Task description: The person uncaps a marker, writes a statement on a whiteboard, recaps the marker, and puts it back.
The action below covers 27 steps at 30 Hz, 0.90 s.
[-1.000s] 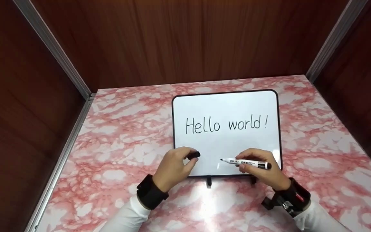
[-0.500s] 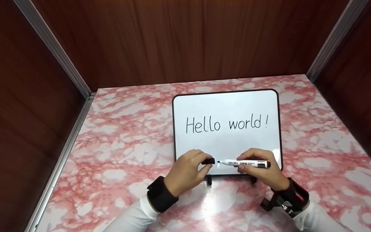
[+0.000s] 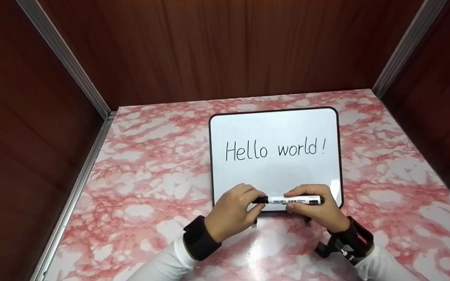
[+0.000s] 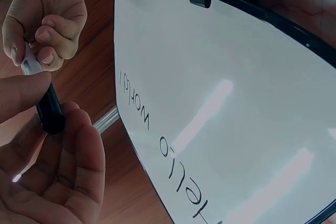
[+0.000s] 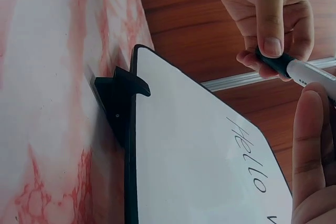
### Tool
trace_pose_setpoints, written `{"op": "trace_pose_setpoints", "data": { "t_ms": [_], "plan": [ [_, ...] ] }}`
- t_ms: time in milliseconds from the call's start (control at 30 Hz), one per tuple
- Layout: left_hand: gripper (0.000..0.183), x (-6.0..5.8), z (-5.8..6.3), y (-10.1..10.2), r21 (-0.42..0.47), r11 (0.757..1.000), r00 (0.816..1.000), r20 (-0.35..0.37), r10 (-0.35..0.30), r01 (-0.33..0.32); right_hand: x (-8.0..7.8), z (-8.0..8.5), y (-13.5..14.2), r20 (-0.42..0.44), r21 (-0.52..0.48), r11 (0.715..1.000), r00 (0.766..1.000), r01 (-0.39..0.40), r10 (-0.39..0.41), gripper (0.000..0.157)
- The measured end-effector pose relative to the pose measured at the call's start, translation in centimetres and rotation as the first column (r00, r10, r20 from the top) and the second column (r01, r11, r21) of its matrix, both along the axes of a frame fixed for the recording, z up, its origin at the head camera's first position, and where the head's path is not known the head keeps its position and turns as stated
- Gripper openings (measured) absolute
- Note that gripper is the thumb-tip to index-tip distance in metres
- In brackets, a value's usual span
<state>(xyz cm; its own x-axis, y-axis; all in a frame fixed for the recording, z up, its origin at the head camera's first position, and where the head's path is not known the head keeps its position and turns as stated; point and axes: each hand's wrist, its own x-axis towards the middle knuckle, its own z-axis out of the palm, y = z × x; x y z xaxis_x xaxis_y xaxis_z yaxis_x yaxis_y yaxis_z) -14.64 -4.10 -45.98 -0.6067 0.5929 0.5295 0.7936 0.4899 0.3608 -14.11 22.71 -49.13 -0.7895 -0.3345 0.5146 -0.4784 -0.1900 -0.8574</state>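
In the head view, a white marker (image 3: 297,200) lies level between the two hands, in front of the lower part of a whiteboard (image 3: 275,125). My right hand (image 3: 320,207) holds its barrel near the dark rear end. With thumb and fingers my left hand (image 3: 234,210) pinches the black cap (image 3: 262,200), which sits on the marker's tip end. The left wrist view shows the cap (image 4: 51,109) under the thumb, lined up with the barrel. In the right wrist view, the cap (image 5: 275,62) meets the white barrel (image 5: 310,74). The tip is hidden.
The board bears the handwriting "Hello world!" (image 3: 275,150) and has a black rim. It leans on a black stand (image 5: 118,95) on a red-and-white marbled table (image 3: 150,156). Dark wood panels (image 3: 225,50) enclose the back and sides.
My left hand has moved right with the cap, closing the gap to the marker. The exposed tip is now covered by the cap. The right hand has barely moved.
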Motion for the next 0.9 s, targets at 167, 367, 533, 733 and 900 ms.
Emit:
{"op": "trace_pose_setpoints", "data": {
  "t_ms": [167,367,533,733,900],
  "plan": [
    [0.012,0.1,-0.1,0.2,-0.016,1.000,1.000,-0.004,0.002,-0.002,0.0,-0.1,-0.2,0.000,-0.009,1.000,1.000,0.005,-0.005,0.044],
    [0.012,0.2,-0.4,0.2,-0.053,0.998,1.000,-0.016,0.014,-0.015,0.0,-0.4,-0.4,-0.006,-0.032,0.999,1.000,0.028,-0.028,0.040],
    [0.011,0.2,-0.6,0.2,-0.074,0.997,1.000,-0.015,0.023,-0.024,0.3,-0.4,-0.5,0.080,0.024,0.988,0.985,0.150,-0.151,0.028],
    [0.009,0.1,-0.9,0.1,-0.094,0.995,0.999,-0.019,0.028,-0.029,0.3,-0.1,-0.3,0.067,0.141,0.968,0.973,0.210,-0.221,0.022],
    [0.008,0.0,-1.0,0.0,-0.150,0.988,0.999,-0.041,0.032,-0.037,0.1,0.6,0.0,-0.029,0.317,0.927,0.979,0.200,-0.201,0.017]
  ]
}}
